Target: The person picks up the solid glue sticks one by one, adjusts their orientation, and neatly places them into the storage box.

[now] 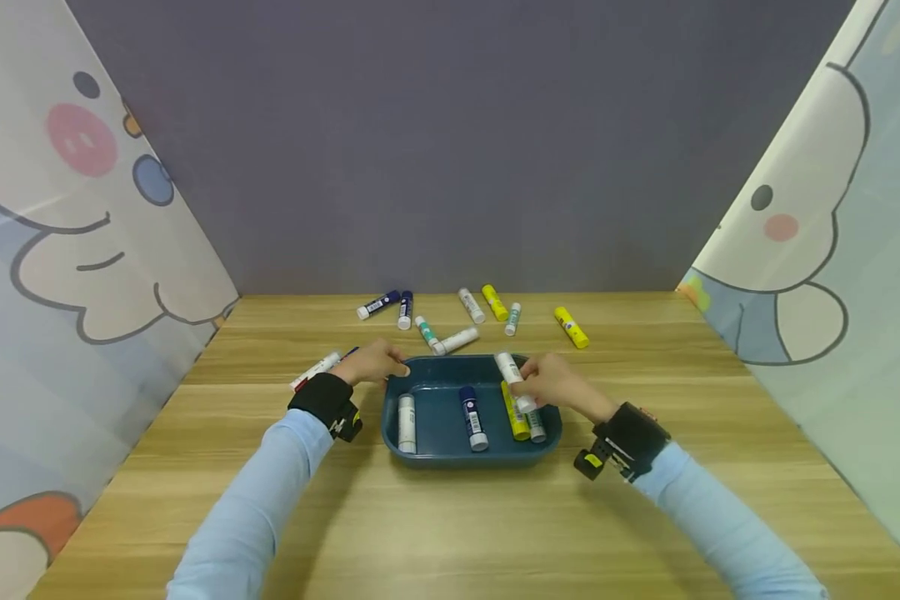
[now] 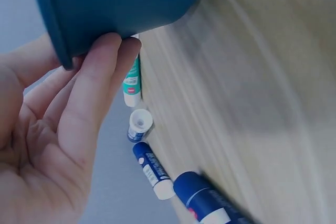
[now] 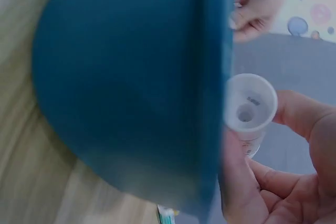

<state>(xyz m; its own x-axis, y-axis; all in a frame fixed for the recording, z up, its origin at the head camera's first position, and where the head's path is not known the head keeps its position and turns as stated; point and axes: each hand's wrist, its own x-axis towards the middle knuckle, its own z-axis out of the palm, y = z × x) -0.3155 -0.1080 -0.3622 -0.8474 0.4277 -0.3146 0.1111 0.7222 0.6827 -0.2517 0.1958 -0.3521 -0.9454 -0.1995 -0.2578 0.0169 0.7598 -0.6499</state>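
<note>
— White tube [image 1: 507, 369]; where is it?
— Desk [image 1: 450, 533] beneath; tray [image 1: 435, 408] on it, rim pinched by the left hand [image 1: 372, 362]; tube above the tray's right side, gripped by the right hand [image 1: 555, 383].
— Handling?
— Probably light, stiff, slightly slippery; best held mid-barrel.

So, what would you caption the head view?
Right hand holds a white glue stick over a blue tray the left hand grips.

Over there, a white glue stick [image 1: 509, 371] slants above the right end of a dark blue tray [image 1: 437, 410], shallow and round-cornered, on the tabletop [image 1: 450, 533].
</note>
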